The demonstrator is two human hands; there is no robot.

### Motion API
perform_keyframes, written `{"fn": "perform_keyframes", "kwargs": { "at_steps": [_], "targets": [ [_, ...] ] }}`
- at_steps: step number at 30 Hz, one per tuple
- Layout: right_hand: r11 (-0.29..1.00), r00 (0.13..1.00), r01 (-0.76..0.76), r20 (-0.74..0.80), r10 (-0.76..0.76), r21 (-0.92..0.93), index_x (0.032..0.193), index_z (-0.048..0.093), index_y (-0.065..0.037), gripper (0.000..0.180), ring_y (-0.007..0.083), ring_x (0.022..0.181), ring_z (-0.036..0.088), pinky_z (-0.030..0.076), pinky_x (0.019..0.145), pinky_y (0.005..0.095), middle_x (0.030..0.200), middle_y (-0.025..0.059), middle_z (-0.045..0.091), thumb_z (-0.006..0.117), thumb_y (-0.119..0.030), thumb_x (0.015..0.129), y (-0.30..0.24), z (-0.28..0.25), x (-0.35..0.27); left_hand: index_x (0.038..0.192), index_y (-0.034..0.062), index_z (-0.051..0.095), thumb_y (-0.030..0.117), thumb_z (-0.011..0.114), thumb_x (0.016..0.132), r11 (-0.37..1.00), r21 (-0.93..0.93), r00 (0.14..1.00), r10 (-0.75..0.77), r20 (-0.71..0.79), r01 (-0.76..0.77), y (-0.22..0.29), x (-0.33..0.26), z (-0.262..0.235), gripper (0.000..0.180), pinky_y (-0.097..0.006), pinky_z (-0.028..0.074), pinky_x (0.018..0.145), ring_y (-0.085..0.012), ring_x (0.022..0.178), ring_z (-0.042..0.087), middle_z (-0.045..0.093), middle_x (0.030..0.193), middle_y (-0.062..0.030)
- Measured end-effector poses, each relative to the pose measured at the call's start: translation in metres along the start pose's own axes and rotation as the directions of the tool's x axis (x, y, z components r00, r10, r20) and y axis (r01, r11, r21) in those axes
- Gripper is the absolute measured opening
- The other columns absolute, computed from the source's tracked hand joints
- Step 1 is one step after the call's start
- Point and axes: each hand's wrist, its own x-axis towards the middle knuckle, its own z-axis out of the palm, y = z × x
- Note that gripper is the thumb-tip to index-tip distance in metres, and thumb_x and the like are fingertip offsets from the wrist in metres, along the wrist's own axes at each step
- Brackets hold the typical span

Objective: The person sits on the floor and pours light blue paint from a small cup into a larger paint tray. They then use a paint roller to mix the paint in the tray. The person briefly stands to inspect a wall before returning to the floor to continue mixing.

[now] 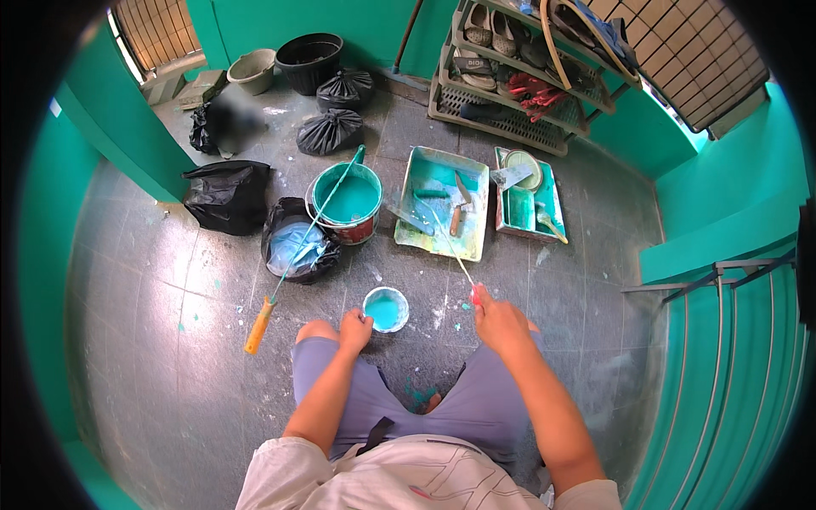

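We squat over a small cup of teal paint at frame centre.
Our left hand grips its rim; our right hand closes on a thin roller handle slanting up-left into the paint tray; beyond, the round paint bucket and black bags.

I'm on a home's entry porch mid-repaint: turquoise walls, tiled floor spattered with paint, a shoe rack holding sandals, barred window grilles, paint bucket and trays.
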Motion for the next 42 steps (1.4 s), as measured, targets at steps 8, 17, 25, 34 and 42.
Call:
{"fn": "perform_keyframes", "kwargs": {
  "at_steps": [8, 17, 25, 34, 42],
  "targets": [
    [0.999, 0.999, 0.007, 0.04, -0.008, 0.036, 0.139, 0.045, -0.007, 0.047, 0.0399, 0.079, 0.067, 0.052, 0.069, 0.0512, 0.084, 0.0226, 0.068, 0.049, -0.023, 0.095, 0.008, 0.013, -0.009, 0.079, -0.0018, 0.057, 0.021, 0.061, 0.078, 0.997, 0.006, 0.997, -0.073, 0.024, 0.073, -0.025, 0.011, 0.013, 0.023, -0.048, 0.049, 0.074, -0.0422, 0.081, 0.062, 0.063, 0.082, -0.0247],
    [0.997, 0.991, -0.037, 0.128, 0.028, 0.074, 0.141, 0.044, -0.01, 0.047, 0.0436, 0.076, 0.066, 0.052, 0.069, 0.0532, 0.081, 0.0266, 0.067, 0.047, -0.025, 0.097, -0.012, 0.014, -0.044, 0.085, -0.0016, 0.061, 0.025, 0.06, 0.083, 0.961, -0.082, 0.964, -0.257, 0.073, 0.263, -0.053, 0.018, 0.013, 0.027, -0.048, 0.05, 0.08, -0.0424, 0.089, 0.064, 0.067, 0.092, -0.0262],
    [0.997, 0.99, -0.057, 0.136, 0.048, 0.061, 0.143, 0.04, -0.008, 0.05, 0.0433, 0.075, 0.066, 0.052, 0.068, 0.0539, 0.08, 0.0269, 0.067, 0.047, -0.025, 0.097, -0.023, 0.016, -0.022, 0.087, -0.0018, 0.061, 0.026, 0.059, 0.082, 0.958, -0.069, 0.959, -0.273, 0.079, 0.278, -0.049, 0.019, 0.016, 0.028, -0.047, 0.05, 0.079, -0.0422, 0.089, 0.065, 0.067, 0.09, -0.0254],
    [0.996, 0.995, -0.076, -0.06, 0.079, 0.051, 0.142, 0.042, -0.008, 0.05, 0.041, 0.077, 0.066, 0.052, 0.072, 0.0516, 0.085, 0.0214, 0.07, 0.049, -0.026, 0.096, 0.002, 0.02, 0.028, 0.086, -0.0014, 0.06, 0.026, 0.058, 0.081, 0.965, -0.079, 0.965, -0.244, 0.093, 0.251, -0.029, 0.018, 0.024, 0.028, -0.048, 0.05, 0.079, -0.0429, 0.088, 0.064, 0.066, 0.087, -0.0268],
    [0.989, 0.999, -0.013, -0.048, 0.02, 0.15, 0.14, 0.047, -0.014, 0.044, 0.0398, 0.077, 0.066, 0.052, 0.072, 0.0505, 0.088, 0.0167, 0.071, 0.046, -0.023, 0.097, -0.009, -0.005, -0.042, 0.088, -0.0021, 0.06, 0.027, 0.058, 0.082, 0.952, -0.103, 0.957, -0.283, 0.065, 0.288, -0.052, 0.022, 0.027, 0.03, -0.048, 0.05, 0.08, -0.043, 0.089, 0.064, 0.066, 0.091, -0.0268]
  ]
}}
